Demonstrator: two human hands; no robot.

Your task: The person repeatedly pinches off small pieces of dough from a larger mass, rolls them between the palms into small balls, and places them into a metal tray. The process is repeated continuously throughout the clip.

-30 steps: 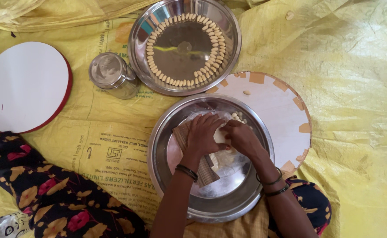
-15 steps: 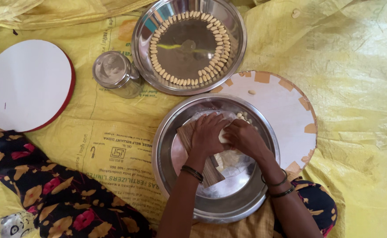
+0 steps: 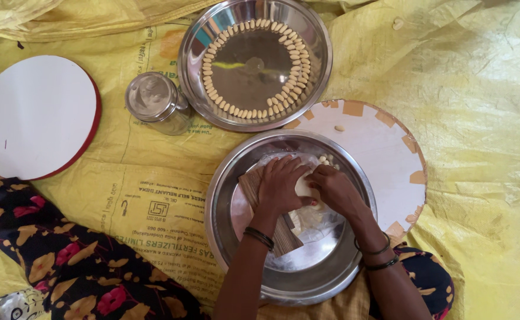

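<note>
Lying at the left edge of the frame is a white round board with a red rim (image 3: 32, 115), and just right of it a small steel container (image 3: 155, 109) is standing beside a wide steel plate (image 3: 192, 50) at top centre, where small pale dough pieces (image 3: 212, 95) are sitting in a ring. Below, at centre, a person is working over a large steel bowl (image 3: 224, 195) resting on a taped white round board (image 3: 384, 148). The left hand (image 3: 278, 189) is pressing down, fingers curled, on a ridged wooden board (image 3: 281, 234) whose long axis is slanting from upper left to lower right inside the bowl. The right hand (image 3: 334, 188), immediately to its right and touching it, is closing around a lump of pale dough (image 3: 303, 186) caught between the two hands; both are gripping rather than open. A few finished pieces (image 3: 326, 159) are lying just above the right hand, near the bowl's upper right wall
</note>
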